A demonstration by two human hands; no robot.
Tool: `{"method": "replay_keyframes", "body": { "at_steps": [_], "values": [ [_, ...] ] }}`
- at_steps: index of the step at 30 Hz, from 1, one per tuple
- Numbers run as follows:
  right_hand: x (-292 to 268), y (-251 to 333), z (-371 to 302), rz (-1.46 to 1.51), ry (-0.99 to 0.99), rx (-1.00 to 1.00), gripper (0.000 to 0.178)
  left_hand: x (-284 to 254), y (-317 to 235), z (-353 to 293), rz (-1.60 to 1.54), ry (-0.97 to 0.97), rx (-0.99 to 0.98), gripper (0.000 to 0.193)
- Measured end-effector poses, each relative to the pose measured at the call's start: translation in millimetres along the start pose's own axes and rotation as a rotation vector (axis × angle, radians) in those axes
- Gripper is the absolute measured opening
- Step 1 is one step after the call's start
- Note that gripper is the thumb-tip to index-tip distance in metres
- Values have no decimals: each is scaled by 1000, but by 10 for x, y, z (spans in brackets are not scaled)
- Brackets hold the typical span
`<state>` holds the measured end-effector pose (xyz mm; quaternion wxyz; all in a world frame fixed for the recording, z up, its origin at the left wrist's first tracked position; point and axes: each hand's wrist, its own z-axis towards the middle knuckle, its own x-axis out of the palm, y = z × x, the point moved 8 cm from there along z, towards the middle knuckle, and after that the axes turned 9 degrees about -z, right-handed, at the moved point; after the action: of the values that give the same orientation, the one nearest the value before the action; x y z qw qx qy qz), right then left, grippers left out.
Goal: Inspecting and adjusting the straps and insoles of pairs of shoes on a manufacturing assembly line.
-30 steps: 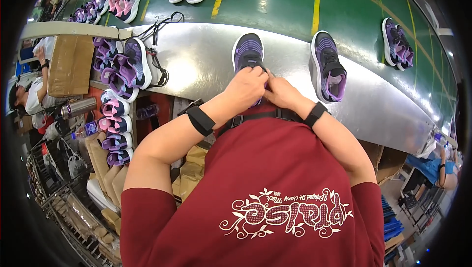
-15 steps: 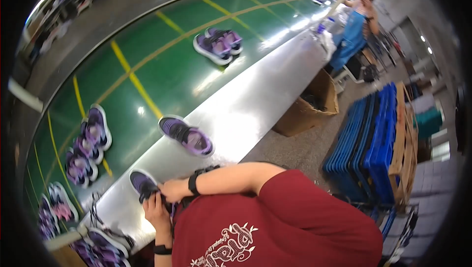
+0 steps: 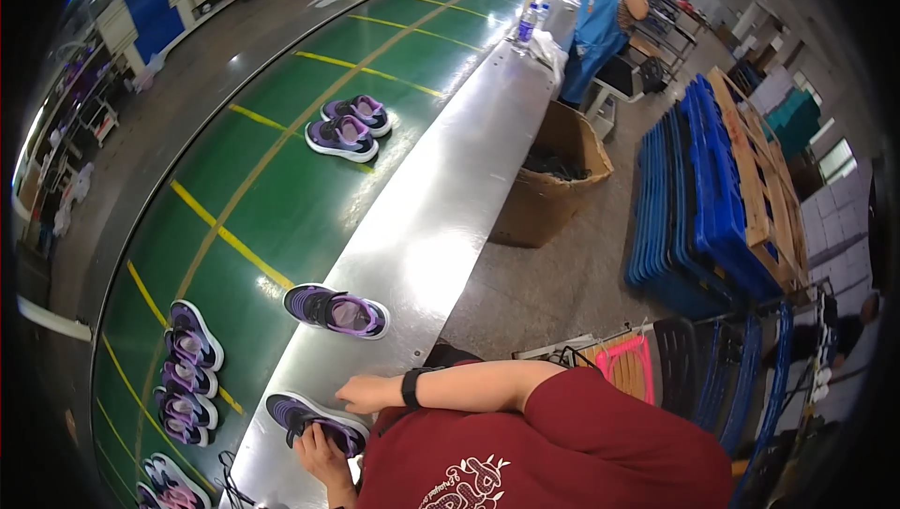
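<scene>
A purple and black sneaker [image 3: 305, 412] with a white sole lies on the metal ledge close to my body. My left hand [image 3: 321, 455] grips it over the strap, fingers closed on its upper. Just past the shoe's far side is my right hand [image 3: 367, 394], its fingers curled together; whatever they may hold is hidden. Farther up the ledge, a second purple sneaker [image 3: 337, 311] rests with its toe over the green belt, touched by neither hand.
The green belt [image 3: 248, 270] carries a sneaker pair [image 3: 349, 129] farther up and several sneakers [image 3: 187, 373] at left. The metal ledge [image 3: 412, 218] runs toward a co-worker in a blue apron [image 3: 596, 26]. Right stand a cardboard box [image 3: 530, 218] and stacked blue pallets [image 3: 694, 200].
My view has swung, shifting the scene. My right hand has come away from the sneaker's strap to its far side, while my left stays on the shoe. The belt's sneakers also appear shifted.
</scene>
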<state>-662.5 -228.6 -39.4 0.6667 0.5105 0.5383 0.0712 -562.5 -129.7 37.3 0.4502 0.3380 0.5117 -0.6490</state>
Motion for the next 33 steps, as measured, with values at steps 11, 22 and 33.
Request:
{"method": "replay_keyframes", "body": {
  "at_steps": [11, 22, 33],
  "values": [
    [-616, -788, -968, 76, -203, 369, 33, -267, 254, -429, -195, -180, -191, 46],
    [-974, -745, -637, 164, 8, 171, 33, 969, 1224, -1178, -1262, -249, -956, 63],
    [-2358, -707, -176, 337, -244, 91, 30, 234, -341, 721, -1224, -312, -791, 43]
  ]
}}
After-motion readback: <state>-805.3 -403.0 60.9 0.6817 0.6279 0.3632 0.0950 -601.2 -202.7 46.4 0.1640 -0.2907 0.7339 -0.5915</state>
